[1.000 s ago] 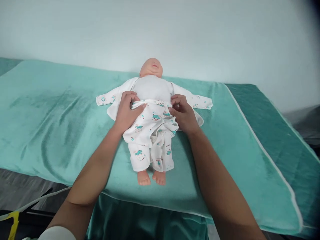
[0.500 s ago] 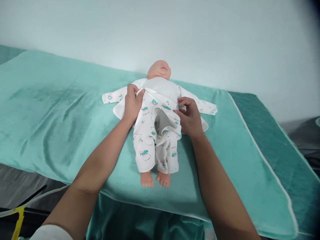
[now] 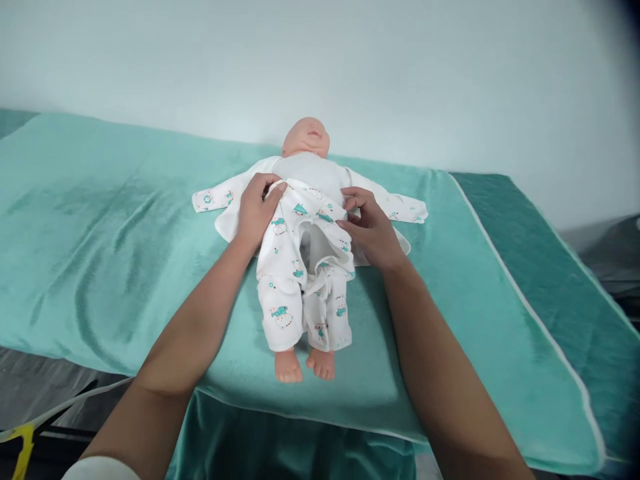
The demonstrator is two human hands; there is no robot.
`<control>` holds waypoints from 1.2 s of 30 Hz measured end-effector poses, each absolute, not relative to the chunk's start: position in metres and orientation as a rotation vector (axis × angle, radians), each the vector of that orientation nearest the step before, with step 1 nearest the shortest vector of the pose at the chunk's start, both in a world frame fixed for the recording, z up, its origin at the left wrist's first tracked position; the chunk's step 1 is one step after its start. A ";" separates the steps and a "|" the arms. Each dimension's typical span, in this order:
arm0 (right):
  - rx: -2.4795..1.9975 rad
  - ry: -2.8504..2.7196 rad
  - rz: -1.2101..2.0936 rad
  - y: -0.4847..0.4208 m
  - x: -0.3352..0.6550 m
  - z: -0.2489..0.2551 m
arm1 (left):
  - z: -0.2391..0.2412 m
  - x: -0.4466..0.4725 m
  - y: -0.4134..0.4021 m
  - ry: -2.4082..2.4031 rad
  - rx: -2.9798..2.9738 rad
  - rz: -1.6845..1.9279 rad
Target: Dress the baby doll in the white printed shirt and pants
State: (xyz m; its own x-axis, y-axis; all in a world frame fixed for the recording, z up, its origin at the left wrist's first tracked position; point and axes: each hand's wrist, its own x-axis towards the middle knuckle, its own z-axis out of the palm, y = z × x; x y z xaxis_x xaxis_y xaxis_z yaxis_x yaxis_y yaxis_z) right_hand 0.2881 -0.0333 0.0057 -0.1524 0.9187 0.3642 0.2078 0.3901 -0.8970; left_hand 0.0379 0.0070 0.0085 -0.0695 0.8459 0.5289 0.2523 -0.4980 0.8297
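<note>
A baby doll (image 3: 306, 138) lies on its back, head toward the wall and bare feet toward me. White printed baby pants (image 3: 283, 293) cover its legs, with an opening at the crotch. Under its back and on its arms is a white printed shirt (image 3: 407, 208), spread apart at the front. My left hand (image 3: 260, 208) pinches the waistband at the doll's hip on the left of the view. On the opposite side, my right hand (image 3: 369, 227) has its fingers closed on the edge of the pants' waist, its fingertips partly hidden by cloth.
A light green velvety cover (image 3: 125, 220) with pale edging lies over the bed, above a darker green cloth (image 3: 550, 267). The white wall (image 3: 320, 60) rises behind. A cable with yellow tape (image 3: 24, 447) hangs at the lower left.
The whole view has shifted slightly, so doll and hands appear a little further left. Both hands keep their places at the waistband, with little visible change in the pants.
</note>
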 end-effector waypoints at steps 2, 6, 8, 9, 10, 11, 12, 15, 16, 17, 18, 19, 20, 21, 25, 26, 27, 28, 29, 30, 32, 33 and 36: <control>-1.017 -1.640 0.843 -0.036 0.287 0.009 | 0.009 0.036 0.008 1.202 1.803 1.630; -1.003 -1.710 0.879 -0.041 0.286 0.015 | 0.013 0.035 0.003 1.133 1.960 1.677; -1.009 -1.722 0.916 -0.041 0.287 0.017 | 0.016 0.036 -0.002 1.121 1.992 1.665; -1.014 -1.726 0.932 -0.040 0.287 0.018 | 0.017 0.037 -0.005 1.133 1.993 1.654; -1.017 -1.730 0.942 -0.038 0.288 0.018 | 0.018 0.037 -0.008 1.150 1.982 1.647; -1.017 -1.737 0.949 -0.036 0.288 0.019 | 0.020 0.038 -0.010 1.166 1.965 1.644; -1.014 -1.745 0.951 -0.034 0.288 0.020 | 0.020 0.039 -0.013 1.175 1.945 1.646; -0.980 -1.783 0.921 -0.030 0.288 0.023 | 0.022 0.040 -0.017 1.183 1.891 1.670; -0.959 -1.795 0.894 -0.029 0.288 0.024 | 0.022 0.040 -0.017 1.188 1.880 1.676; -0.937 -1.805 0.862 -0.029 0.287 0.025 | 0.021 0.040 -0.017 1.193 1.874 1.678; -0.917 -1.812 0.831 -0.029 0.286 0.026 | 0.021 0.040 -0.017 1.195 1.874 1.676; -0.900 -1.818 0.807 -0.029 0.286 0.027 | 0.021 0.040 -0.016 1.194 1.882 1.668; -0.893 -1.821 0.792 -0.029 0.285 0.026 | 0.021 0.040 -0.015 1.189 1.899 1.651; -0.894 -1.818 0.779 -0.029 0.284 0.026 | 0.021 0.040 -0.014 1.181 1.919 1.624; -0.934 -1.766 0.707 -0.025 0.281 0.021 | 0.021 0.040 -0.009 1.169 1.912 1.493; -0.943 -1.757 0.701 -0.023 0.281 0.020 | 0.021 0.039 -0.008 1.173 1.881 1.477; -0.952 -1.748 0.703 -0.020 0.280 0.019 | 0.021 0.039 -0.007 1.178 1.850 1.469; -0.964 -1.737 0.707 -0.016 0.279 0.019 | 0.022 0.039 -0.006 1.184 1.827 1.466; -0.979 -1.721 0.705 -0.012 0.278 0.020 | 0.023 0.038 -0.004 1.196 1.813 1.463; -1.000 -1.702 0.693 -0.007 0.276 0.020 | 0.024 0.037 -0.002 1.215 1.806 1.462; -1.057 -1.668 0.645 0.005 0.273 0.022 | 0.025 0.036 0.004 1.273 1.797 1.477; -1.085 -1.658 0.616 0.011 0.271 0.023 | 0.026 0.035 0.008 1.302 1.788 1.489; -1.150 -1.654 0.537 0.031 0.267 0.024 | 0.022 0.034 0.024 1.338 1.730 1.521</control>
